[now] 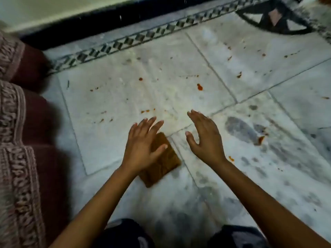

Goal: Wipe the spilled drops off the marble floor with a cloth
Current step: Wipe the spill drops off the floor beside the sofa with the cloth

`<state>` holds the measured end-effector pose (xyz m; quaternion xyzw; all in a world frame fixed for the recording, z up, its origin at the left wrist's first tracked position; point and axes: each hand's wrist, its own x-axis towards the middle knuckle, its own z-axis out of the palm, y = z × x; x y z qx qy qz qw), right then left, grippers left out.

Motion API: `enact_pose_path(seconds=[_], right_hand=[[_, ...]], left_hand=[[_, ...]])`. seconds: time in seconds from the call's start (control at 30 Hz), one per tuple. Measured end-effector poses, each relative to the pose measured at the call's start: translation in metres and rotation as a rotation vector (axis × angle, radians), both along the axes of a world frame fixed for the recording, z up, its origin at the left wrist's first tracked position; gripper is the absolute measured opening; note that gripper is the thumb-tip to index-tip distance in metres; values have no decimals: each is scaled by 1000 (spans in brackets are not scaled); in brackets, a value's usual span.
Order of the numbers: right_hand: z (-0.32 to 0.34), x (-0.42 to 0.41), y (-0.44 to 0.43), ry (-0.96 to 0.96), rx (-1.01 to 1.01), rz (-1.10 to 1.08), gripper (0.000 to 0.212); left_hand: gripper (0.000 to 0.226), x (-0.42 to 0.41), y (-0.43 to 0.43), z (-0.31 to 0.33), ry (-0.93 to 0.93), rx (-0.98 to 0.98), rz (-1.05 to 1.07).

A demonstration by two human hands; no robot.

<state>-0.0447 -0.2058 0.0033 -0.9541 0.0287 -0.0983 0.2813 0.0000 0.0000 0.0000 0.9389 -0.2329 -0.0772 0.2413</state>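
Cloth (161,163), folded on the marble floor (179,59) beneath the flat, straight-fingered left hand (141,145), is best pressed evenly and swept toward the drops (199,87) nearer the far edge, the spread, empty right hand (204,138) kept clear.

Grey-and-black chevron border strip (143,35) running diagonally, black skirting (107,20) just beyond the strip, pale wall (53,8) above the skirting, dark round inlay motif (263,22) by the strip's right end, maroon upholstered seat (39,119) with pinkish woven trim (10,108) at the strip's left end

L hand (141,147) over cloth (162,167), drops (199,87) beyond.
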Motion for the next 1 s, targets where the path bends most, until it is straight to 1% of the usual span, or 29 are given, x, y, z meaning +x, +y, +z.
enact_pose_path(seconds=[0.1,0.2,0.27,0.33,0.5,0.6,0.8,0.87,0.93,1.0], right_hand=[[-25,-6,-1,-7,-20,7,50],[-38,-26,0,23,10,-7,51],[-43,-39,0,18,5,2,52],[-45,-45,0,13,6,10,53],[-42,-50,5,20,29,-2,55],[-39,-48,13,23,26,-4,56],[-33,-32,27,47,-27,3,52],[-29,-25,34,64,-54,3,53],[-22,-15,45,83,-53,-13,55],[-15,-4,55,107,-46,-16,59]], left_hand=[[85,-13,4,-32,73,187,-103],[98,-27,5,-54,148,326,-191],[98,-27,6,-65,161,410,-217],[92,-24,4,-72,149,435,-200],[70,-24,-3,-72,62,336,-116],[64,-23,-4,-70,47,274,-81],[52,-13,15,-58,59,89,-12],[55,-7,30,-48,49,37,32],[68,0,49,-35,27,-11,95],[75,9,69,-19,7,-29,152]])
